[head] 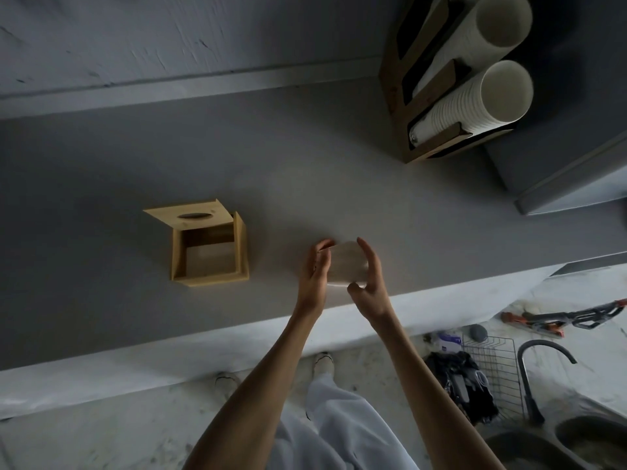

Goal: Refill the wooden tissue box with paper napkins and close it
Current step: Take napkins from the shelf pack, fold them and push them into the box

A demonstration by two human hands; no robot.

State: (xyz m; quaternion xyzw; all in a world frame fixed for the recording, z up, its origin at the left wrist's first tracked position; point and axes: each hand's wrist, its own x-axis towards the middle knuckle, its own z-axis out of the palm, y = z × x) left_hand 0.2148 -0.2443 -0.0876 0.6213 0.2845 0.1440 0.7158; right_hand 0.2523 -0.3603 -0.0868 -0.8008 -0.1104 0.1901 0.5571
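Note:
The wooden tissue box (242,247) stands on the grey counter (101,198), left of my hands. It is open and looks empty inside. Its lid (190,216), with an oval slot, is tipped back at the far side. A stack of pale paper napkins (347,264) is held between my two hands just above the counter, right of the box. My left hand (314,276) presses its left side, and my right hand (368,283) cups its right side and near edge.
A wooden cup dispenser (417,113) with two stacks of white paper cups (475,100) stands at the back right. Beyond the counter's front edge, lower right, are a wire basket (492,364), a black tap (529,385) and tools on the floor.

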